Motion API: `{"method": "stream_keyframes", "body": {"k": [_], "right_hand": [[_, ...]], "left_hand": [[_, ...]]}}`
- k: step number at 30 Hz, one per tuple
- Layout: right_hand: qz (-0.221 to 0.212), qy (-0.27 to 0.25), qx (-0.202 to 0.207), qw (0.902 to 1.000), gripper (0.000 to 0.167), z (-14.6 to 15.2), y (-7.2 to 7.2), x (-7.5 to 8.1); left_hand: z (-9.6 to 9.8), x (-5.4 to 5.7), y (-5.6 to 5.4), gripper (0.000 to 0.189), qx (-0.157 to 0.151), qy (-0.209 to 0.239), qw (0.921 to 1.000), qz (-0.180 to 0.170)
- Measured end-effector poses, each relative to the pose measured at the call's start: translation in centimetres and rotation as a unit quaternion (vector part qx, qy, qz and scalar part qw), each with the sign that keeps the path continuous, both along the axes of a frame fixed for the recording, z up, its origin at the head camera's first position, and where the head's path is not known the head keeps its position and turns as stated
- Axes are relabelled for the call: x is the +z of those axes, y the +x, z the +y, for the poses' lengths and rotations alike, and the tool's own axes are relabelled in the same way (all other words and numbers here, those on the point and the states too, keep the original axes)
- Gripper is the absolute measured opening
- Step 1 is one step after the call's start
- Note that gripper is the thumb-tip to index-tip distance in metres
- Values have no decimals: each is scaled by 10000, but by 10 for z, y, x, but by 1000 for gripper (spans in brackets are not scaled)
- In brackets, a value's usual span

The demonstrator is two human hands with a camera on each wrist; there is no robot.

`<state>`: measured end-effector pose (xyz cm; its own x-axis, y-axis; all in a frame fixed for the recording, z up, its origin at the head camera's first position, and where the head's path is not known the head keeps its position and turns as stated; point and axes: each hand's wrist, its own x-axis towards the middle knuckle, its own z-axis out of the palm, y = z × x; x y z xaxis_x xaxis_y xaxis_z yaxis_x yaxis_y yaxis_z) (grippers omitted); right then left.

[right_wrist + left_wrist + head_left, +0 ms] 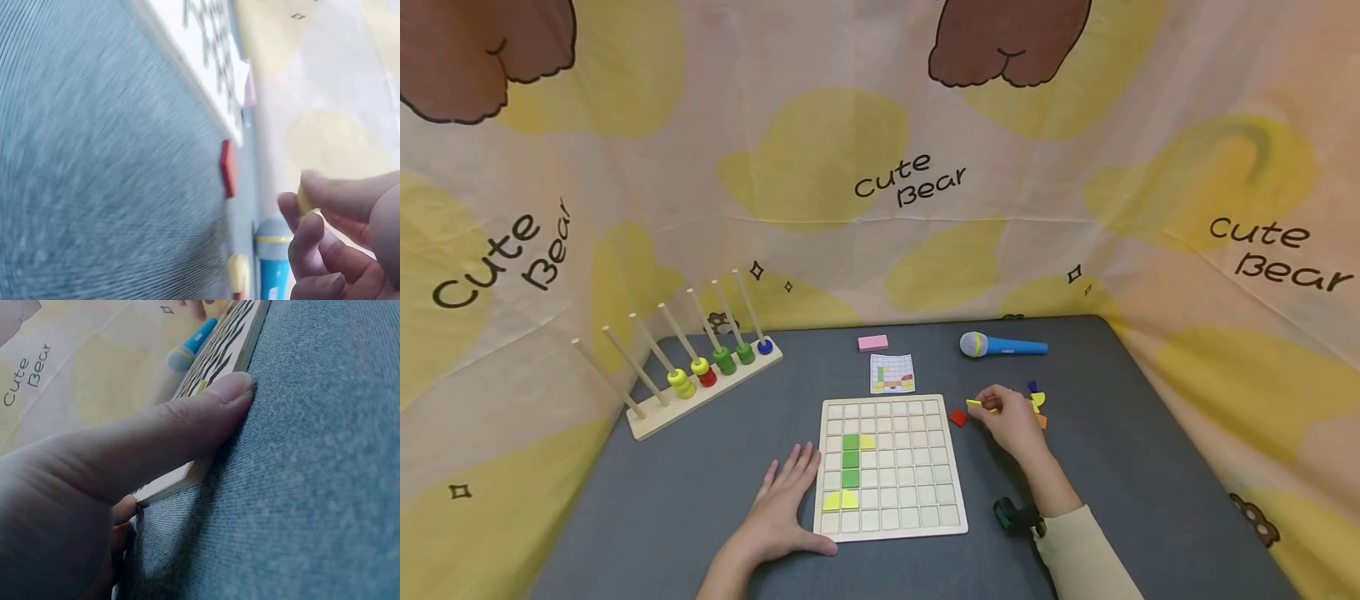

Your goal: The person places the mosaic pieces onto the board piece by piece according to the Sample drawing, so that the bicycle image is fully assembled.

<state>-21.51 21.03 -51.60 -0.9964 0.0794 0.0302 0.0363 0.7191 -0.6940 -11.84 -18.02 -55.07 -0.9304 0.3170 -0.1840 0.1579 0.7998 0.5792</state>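
My right hand point(1009, 423) pinches a small yellow tile point(973, 403) between thumb and fingertips, above the table beside the board's upper right corner. In the right wrist view the yellow tile point(304, 202) is mostly covered by the fingers. A white gridded wooden board point(910, 523) lies in front of me, holding a column of green squares point(850, 459) and several yellow curved tiles point(840, 500). My left hand point(781, 506) lies spread along its left side, fingers straight, with the thumb point(231, 394) at the near edge. A red tile point(958, 417) lies just right of the board.
Several loose tiles point(1037, 400) lie beyond my right hand. Behind the board are a pattern card point(892, 374), a pink block point(872, 343) and a blue toy microphone point(1011, 346). A wooden peg stand with coloured rings point(700, 385) stands at the left. A printed cloth point(820, 167) hangs behind.
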Motion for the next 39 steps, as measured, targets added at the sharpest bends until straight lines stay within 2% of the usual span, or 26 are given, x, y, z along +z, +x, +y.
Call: {"method": "stream_keyframes", "body": {"k": [8, 14, 21, 25, 30, 34, 39], "right_hand": [[-28, -693, 280, 9972, 24, -15, 15, 16], [-105, -1003, 516, 9936, 17, -33, 25, 18], [-268, -1527, 701, 9854, 24, -56, 36, 17], [-254, -1540, 1035, 9823, 18, -67, 42, 14], [-405, -1789, 1541, 9709, 19, -78, 50, 10], [-499, -1872, 1655, 9670, 23, -87, 53, 7], [-625, -1813, 1743, 9658, 14, -98, 58, 5]], "left_hand": [[-1, -1, 0, 143, 0, -14, 10000, 46], [-1, -1, 1, 143, 3, 31, 10000, 52], [-1, -1, 0, 143, 33, 14, 10000, 18], [-1, -1, 0, 143, 38, 12, 10000, 17], [0, -2, 0, 143, 45, -20, 10000, 19], [0, -2, 0, 143, 35, -2, 10000, 25], [0, -1, 1, 142, 36, -6, 10000, 59]]}}
